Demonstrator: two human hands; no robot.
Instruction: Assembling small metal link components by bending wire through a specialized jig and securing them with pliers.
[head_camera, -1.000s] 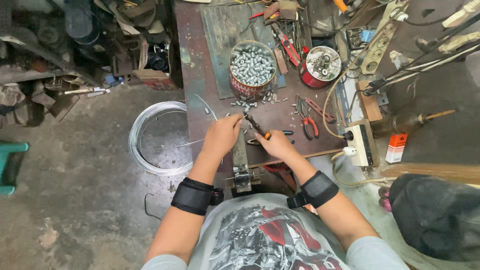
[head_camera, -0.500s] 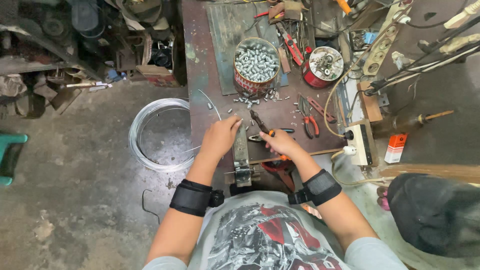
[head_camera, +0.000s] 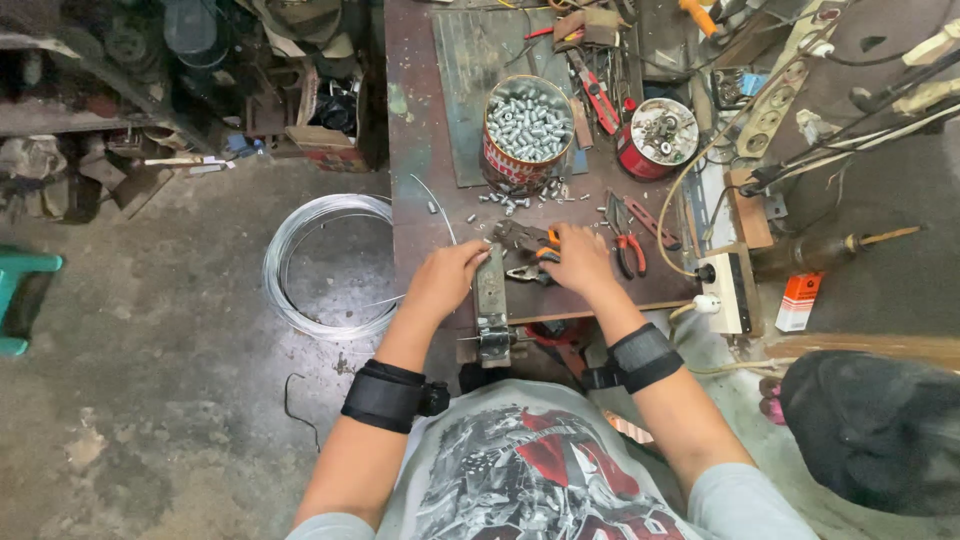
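A tin of metal pieces (head_camera: 527, 130) stands on the workbench (head_camera: 420, 150); a wire coil (head_camera: 325, 265) lies left (on the floor).

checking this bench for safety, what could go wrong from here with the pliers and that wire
The left hand rests right beside the metal bench tool while the right hand works orange-handled pliers close by, so a slip might pinch fingers. Loose metal pieces near the can could roll off. The wire end may spring toward the hands.

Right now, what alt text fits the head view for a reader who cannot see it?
Left hand rests by a metal jig on a workbench; right hand grips orange-handled pliers. A tin of small metal pieces stands behind.
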